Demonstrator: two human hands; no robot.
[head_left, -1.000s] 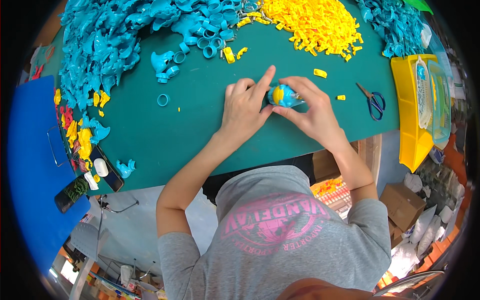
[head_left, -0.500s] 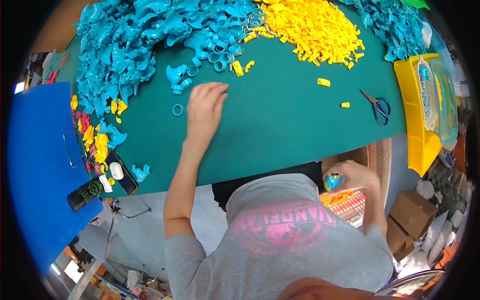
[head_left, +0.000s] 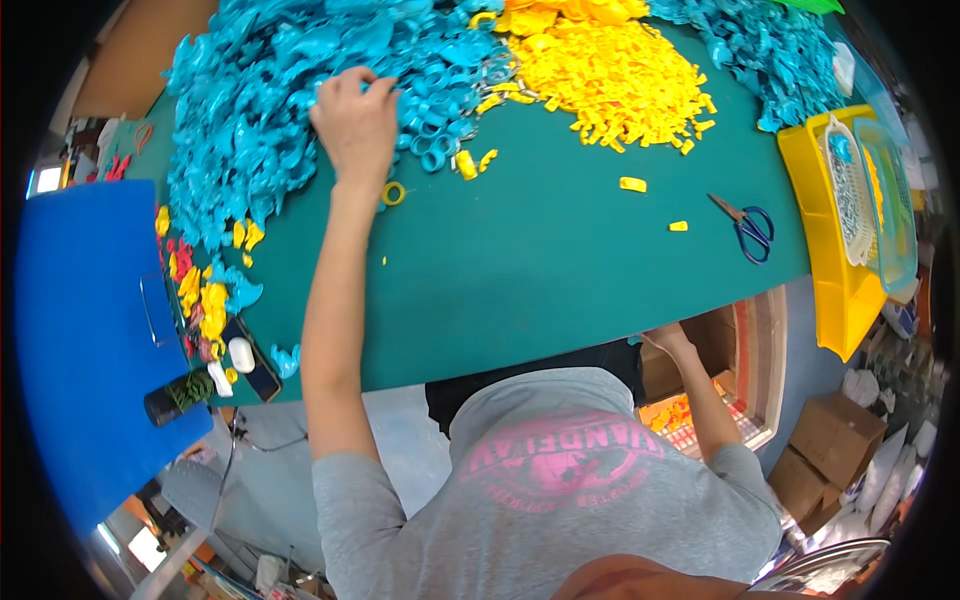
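Note:
My left hand (head_left: 355, 125) reaches over the large heap of blue plastic parts (head_left: 235, 120), palm down, its fingers bent but apart; their tips are hard to make out against the blue. Beside its wrist lies a small yellow ring (head_left: 393, 193), a bit of blue at its edge. My right hand (head_left: 665, 338) is low at the table's near edge, with its fingers partly hidden. A sliver of a blue plastic piece (head_left: 635, 340) shows at its fingertips. Below that hand is an open box (head_left: 755, 375) with orange and yellow pieces in it.
A heap of small yellow parts (head_left: 610, 85) lies at the back, more blue parts (head_left: 765, 70) at its right. Scissors (head_left: 745, 228) lie on the green table (head_left: 500, 270) near a yellow tray (head_left: 820, 220). A phone (head_left: 262, 378) and a dark bottle (head_left: 172, 400) are left.
My left hand has moved away from me onto the blue heap. My right hand has gone down to the table edge with the blue piece. A yellow ring now shows by my left wrist.

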